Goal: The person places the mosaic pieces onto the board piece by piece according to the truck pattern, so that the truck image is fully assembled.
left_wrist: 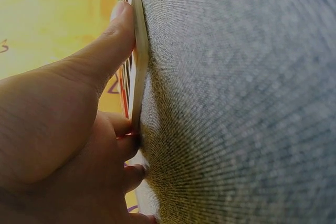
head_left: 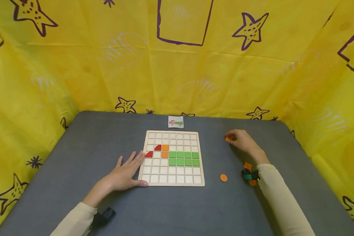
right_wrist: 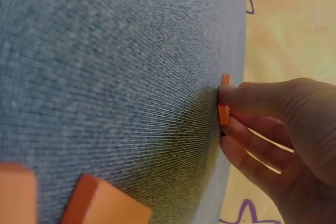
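Note:
A pale wooden grid board (head_left: 172,184) lies on the table, holding red quarter-round tiles (head_left: 158,148), two orange square tiles (head_left: 165,154) and a block of several green square tiles (head_left: 180,162). My left hand (head_left: 124,175) rests at the board's left side with its fingers spread and straight, the thumb on the near left corner. Off to the right of the board, my right hand (head_left: 242,141) pinches a flat orange tile (right_wrist: 224,109) between thumb and fingers, low at the table surface. The fingers hide part of this tile's outline.
A small picture card (head_left: 176,122) lies behind the board. An orange round tile (head_left: 223,178) sits right of the board; another orange square (head_left: 247,166) and a partly hidden orange piece (head_left: 252,183) lie by the right wrist. Yellow patterned cloth (head_left: 177,72) walls the table in.

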Motion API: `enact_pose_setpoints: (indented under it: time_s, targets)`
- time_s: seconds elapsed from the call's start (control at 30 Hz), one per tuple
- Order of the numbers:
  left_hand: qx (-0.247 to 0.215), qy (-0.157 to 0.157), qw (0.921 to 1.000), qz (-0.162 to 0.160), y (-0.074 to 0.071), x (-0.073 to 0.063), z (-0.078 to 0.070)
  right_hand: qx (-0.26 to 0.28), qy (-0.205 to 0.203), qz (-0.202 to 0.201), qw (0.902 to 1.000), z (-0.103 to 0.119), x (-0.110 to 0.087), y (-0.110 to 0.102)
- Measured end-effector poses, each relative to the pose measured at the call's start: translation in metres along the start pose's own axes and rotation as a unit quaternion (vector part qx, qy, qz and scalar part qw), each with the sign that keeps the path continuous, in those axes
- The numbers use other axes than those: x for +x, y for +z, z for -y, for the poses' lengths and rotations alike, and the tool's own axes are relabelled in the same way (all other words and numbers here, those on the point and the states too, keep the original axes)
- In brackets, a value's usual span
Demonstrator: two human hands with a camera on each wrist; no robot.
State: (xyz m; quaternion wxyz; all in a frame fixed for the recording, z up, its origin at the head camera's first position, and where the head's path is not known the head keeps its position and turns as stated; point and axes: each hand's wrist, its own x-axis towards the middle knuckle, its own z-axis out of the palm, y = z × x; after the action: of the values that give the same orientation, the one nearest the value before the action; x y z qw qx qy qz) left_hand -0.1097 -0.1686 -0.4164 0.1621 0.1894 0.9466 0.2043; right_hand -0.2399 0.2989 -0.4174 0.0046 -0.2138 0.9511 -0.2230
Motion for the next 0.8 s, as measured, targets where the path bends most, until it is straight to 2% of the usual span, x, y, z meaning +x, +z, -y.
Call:
enact_pose_setpoints:
  time_s: [0.17,0.43,0.8]
  targets:
    - [0.000,-0.002,1.0000,-0.002,0.000,0.000,0.000,-0.008,-0.011,0.001,0.9999,0.003,0.004,0.001]
    - [0.000,-0.002,1.0000,0.002,0.001,0.001,0.000,-0.017,-0.032,0.001,0.9993,0.021,0.012,0.004]
    - [0.006,-0.005,1.0000,0.001,0.001,0.002,0.001,-0.011,-0.065,-0.018,0.9977,0.042,0.018,0.012]
